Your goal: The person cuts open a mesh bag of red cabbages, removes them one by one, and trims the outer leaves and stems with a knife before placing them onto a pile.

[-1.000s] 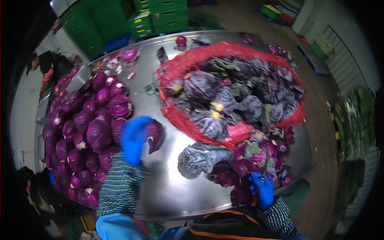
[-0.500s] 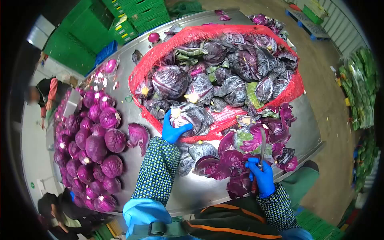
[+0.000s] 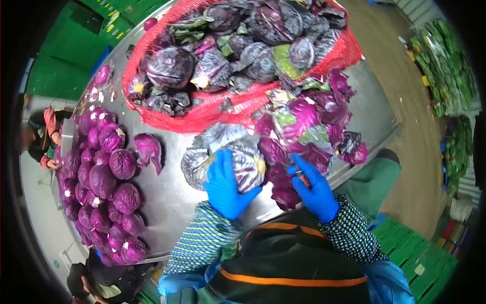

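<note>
My left hand (image 3: 224, 187), in a blue glove, rests with spread fingers on an untrimmed red cabbage (image 3: 245, 164) at the near middle of the metal table. My right hand (image 3: 315, 190), also gloved, is closed around a knife (image 3: 302, 177), whose blade is hard to make out, beside dark purple loose leaves (image 3: 283, 187). Beyond both hands lies an open red mesh bag (image 3: 197, 119) full of cabbages with dull outer leaves. A pile of trimmed purple cabbages (image 3: 103, 181) stands at the left, with a single loose leaf (image 3: 148, 152) to its right.
The metal table (image 3: 169, 202) has its near edge at my apron. Green crates (image 3: 415, 253) stand at the lower right and more at the upper left. One person (image 3: 43, 134) is beyond the left edge, another (image 3: 101, 278) at the lower left. Bagged green vegetables (image 3: 445, 71) are at the right.
The cabbage under my left hand has come out of the bag's near edge onto the table, and that hand now lies flatter on it. The view has shifted, and the knife blade points differently.
</note>
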`<move>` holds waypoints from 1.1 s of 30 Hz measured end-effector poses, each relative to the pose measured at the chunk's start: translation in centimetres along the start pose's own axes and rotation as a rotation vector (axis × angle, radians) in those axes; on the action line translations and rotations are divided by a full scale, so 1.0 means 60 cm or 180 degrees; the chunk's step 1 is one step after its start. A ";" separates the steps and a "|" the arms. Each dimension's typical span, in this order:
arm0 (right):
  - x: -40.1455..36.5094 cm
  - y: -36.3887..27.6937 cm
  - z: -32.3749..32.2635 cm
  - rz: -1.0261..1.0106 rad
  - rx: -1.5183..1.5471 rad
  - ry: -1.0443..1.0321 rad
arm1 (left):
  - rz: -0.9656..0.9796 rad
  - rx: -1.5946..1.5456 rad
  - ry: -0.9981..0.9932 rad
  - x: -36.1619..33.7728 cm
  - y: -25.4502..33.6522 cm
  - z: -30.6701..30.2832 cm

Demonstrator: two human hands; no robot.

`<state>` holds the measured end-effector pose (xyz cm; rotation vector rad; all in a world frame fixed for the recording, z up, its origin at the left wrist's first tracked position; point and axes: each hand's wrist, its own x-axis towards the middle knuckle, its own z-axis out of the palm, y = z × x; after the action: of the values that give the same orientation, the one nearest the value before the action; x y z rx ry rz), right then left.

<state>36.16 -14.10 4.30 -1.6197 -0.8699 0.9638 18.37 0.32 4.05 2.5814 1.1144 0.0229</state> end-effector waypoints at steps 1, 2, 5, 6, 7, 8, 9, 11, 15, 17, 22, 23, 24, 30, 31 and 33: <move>-0.009 -0.002 -0.002 -0.0073 -0.0210 -0.0138 | 0.0164 -0.0343 -0.0116 -0.005 -0.024 0.007; -0.019 0.001 0.001 -0.0042 -0.0219 -0.0183 | 0.0301 -0.0676 -0.0192 -0.005 -0.033 0.007; -0.031 0.006 0.012 -0.0115 -0.0349 -0.0250 | 0.0277 -0.0712 0.0043 0.003 -0.034 0.022; -0.026 -0.003 0.016 0.0130 -0.0529 -0.0441 | 0.0194 -0.1216 0.0209 0.006 -0.033 0.028; -0.019 -0.010 0.021 0.0359 -0.0713 -0.0631 | 0.0026 -0.1280 0.0145 0.005 -0.029 0.029; -0.015 -0.008 0.028 0.0343 -0.0721 -0.0619 | 0.0041 -0.1281 0.0161 0.009 -0.020 0.027; -0.010 -0.001 0.037 0.0124 -0.1159 -0.0478 | -0.0135 -0.1276 0.0128 0.011 -0.012 0.027; -0.001 0.011 0.054 -0.0092 -0.1670 -0.0317 | -0.0293 -0.1290 0.0116 0.012 -0.009 0.029; 0.025 0.047 0.074 0.0152 -0.2325 -0.0601 | -0.0359 -0.1218 0.0069 0.022 -0.010 0.031; 0.039 0.060 0.055 0.0179 -0.2621 -0.0934 | -0.0295 -0.1020 0.0094 0.012 -0.010 0.036; 0.073 0.151 0.001 0.0831 -0.2984 -0.0519 | -0.0097 -0.1493 0.0340 0.010 -0.044 0.054; 0.070 0.124 0.004 0.1118 -0.2987 -0.0765 | -0.0189 -0.1517 0.0437 0.001 -0.042 0.044; 0.043 0.124 0.022 0.0138 -0.2277 -0.0235 | -0.0280 -0.1510 0.0373 -0.008 -0.048 0.041; 0.030 0.008 0.095 0.2326 0.1028 -0.0178 | -0.0151 -0.2225 0.0451 -0.038 -0.063 0.038; 0.025 0.012 0.092 0.2057 0.1111 -0.0087 | -0.0037 -0.2251 0.0471 -0.039 -0.058 0.028; 0.010 0.020 0.072 0.1184 0.1252 0.0195 | 0.0063 -0.2724 0.0424 -0.054 -0.059 0.026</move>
<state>32.61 -12.15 2.34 -1.4797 -0.3094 1.2466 13.86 -0.19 1.85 1.8319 0.8550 0.5550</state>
